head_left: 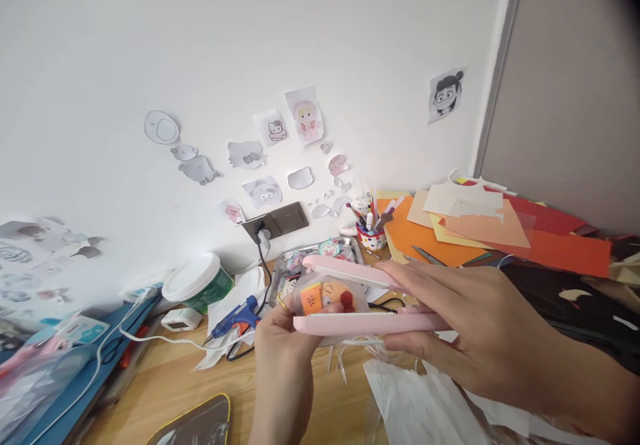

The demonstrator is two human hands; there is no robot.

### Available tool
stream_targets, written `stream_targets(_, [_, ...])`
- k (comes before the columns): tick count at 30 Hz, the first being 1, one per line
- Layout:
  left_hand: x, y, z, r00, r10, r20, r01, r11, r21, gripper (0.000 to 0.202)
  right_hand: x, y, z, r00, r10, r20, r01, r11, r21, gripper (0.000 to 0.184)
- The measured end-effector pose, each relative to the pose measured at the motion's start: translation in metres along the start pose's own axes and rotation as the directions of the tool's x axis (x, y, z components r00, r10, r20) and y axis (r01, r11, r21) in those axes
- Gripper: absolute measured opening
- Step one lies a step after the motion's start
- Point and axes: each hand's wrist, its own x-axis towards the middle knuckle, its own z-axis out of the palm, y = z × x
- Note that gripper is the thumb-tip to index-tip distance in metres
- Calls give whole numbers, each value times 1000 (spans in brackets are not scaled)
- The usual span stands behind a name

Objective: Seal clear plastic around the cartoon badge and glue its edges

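Note:
My left hand point(286, 365) has its fingers closed on a small clear plastic bag point(296, 291). Inside the bag shows an orange, yellow and red figure with a paw-print patch point(311, 298). A pink handheld bag sealer point(370, 323) with two long jaws is gripped by my right hand point(480, 325), thumb on one side and fingers on the other. Its jaws stand apart, one above and one below the bag. Whether either jaw touches the plastic I cannot tell. Behind my hands lies a metal tray point(357, 248) holding small character pieces.
A blue glue gun point(237, 318), a white-lidded tub point(197, 278) and cables lie to the left. Coloured paper point(480, 225) is piled at the back right near a pen cup point(373, 235). Crumpled white plastic point(415, 398) lies in front. Paper drawings hang on the wall.

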Motion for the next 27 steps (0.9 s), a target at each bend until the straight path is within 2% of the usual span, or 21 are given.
stream_targets(4, [3,-3,-5,997,50,56,-52,998,44,16,-1,-6,-2,999,43,3,-43,999,17,46])
stream_targets(9, [5,-3,-6,995,82,49,-77,993,-94,21,1,-4,-5,992,103,-76,-96,991,98,42])
stream_targets(15, [5,-3,-5,995,81,52,-68,972,-225,27,2,-4,-1,992,129,-1,-128,988,81,45])
stream_targets(18, [1,-1,0,997,72,10,-66,963,-260,27,2,-5,1,992,123,11,-124,990,66,48])
stream_targets(22, [-3,2,6,998,41,-39,-49,967,-251,25,1,-6,1,994,104,13,-105,993,56,49])
stream_targets(27, [0,2,6,1000,14,-19,-18,974,-225,22,-1,-8,1,989,135,58,-139,987,86,51])
